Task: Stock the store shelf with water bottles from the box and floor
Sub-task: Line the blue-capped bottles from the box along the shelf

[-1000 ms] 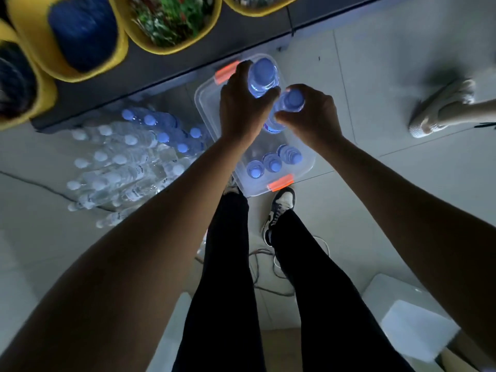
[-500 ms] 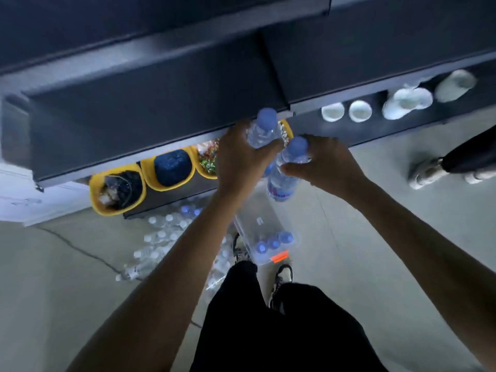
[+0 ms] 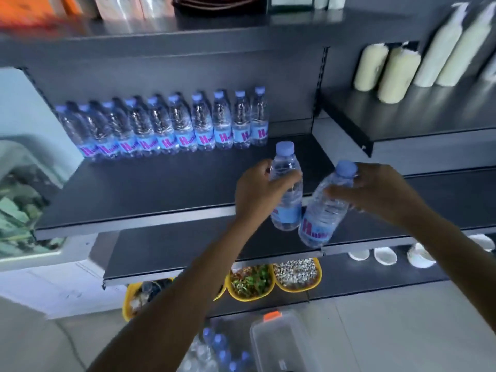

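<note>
Here the dark store shelf (image 3: 150,189) takes up most of the view, with a row of water bottles (image 3: 171,124) standing upright along its back, labels facing out, from the left end to about the middle. The front part of the shelf is bare. Below, on the floor, a clear plastic box (image 3: 281,345) with an orange latch sits near the loose bottles on the floor (image 3: 220,347), which lie just to its left. Yellow bowls (image 3: 298,275) of dry goods sit on the lowest shelf.

The left hand (image 3: 255,194) has its grip clamped around the left bottle (image 3: 286,183), held nearly upright over the shelf's front edge. The right hand (image 3: 375,191) grips the right bottle (image 3: 322,213) near its blue cap, tilted with the base swung left. The two bottles are just beside each other at their lower ends; whether they touch is unclear.
</note>
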Motion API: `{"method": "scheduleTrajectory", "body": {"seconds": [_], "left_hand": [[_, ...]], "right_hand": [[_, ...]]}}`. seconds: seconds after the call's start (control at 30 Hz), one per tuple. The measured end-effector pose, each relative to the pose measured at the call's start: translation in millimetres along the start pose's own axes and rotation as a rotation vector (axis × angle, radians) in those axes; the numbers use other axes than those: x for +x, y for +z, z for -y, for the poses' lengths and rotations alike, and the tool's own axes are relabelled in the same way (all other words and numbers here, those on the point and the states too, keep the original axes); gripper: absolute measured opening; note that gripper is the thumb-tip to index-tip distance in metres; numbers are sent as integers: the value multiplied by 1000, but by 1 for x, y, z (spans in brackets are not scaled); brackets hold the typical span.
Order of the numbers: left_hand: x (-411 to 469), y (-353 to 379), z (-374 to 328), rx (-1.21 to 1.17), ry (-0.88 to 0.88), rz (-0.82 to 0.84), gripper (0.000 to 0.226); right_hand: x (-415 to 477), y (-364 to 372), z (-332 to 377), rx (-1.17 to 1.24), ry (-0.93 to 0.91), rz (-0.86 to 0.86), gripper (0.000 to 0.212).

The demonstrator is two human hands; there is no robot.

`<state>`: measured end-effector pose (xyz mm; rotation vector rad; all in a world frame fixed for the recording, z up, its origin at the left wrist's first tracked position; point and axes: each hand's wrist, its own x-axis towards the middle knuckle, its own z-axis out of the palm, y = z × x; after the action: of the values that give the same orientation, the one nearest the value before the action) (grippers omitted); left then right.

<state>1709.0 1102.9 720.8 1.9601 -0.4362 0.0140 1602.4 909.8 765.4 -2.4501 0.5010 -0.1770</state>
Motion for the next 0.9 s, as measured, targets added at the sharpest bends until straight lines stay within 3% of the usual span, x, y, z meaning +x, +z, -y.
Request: {"method": "scheduleTrajectory", "body": {"seconds": [0.23,0.47,0.67,0.77,0.9], "left_hand": [[75,-4,43,-77,-10,67,32],[104,1,62,-201,-70,9,21],[129,21,63,-248,-84,1,28],[132,33,63,-287,-64,-63,43],[136,51,86,-159,-20,-111,58]], "right_hand": [[74,18,11,-46,10,-36,38],[122,36,8,-32,30,-57,29],[165,32,0,74,-66,-31,20],[184,31,-8,145,-212,19,40],[203,32,-17,145,-280,34,56]]}}
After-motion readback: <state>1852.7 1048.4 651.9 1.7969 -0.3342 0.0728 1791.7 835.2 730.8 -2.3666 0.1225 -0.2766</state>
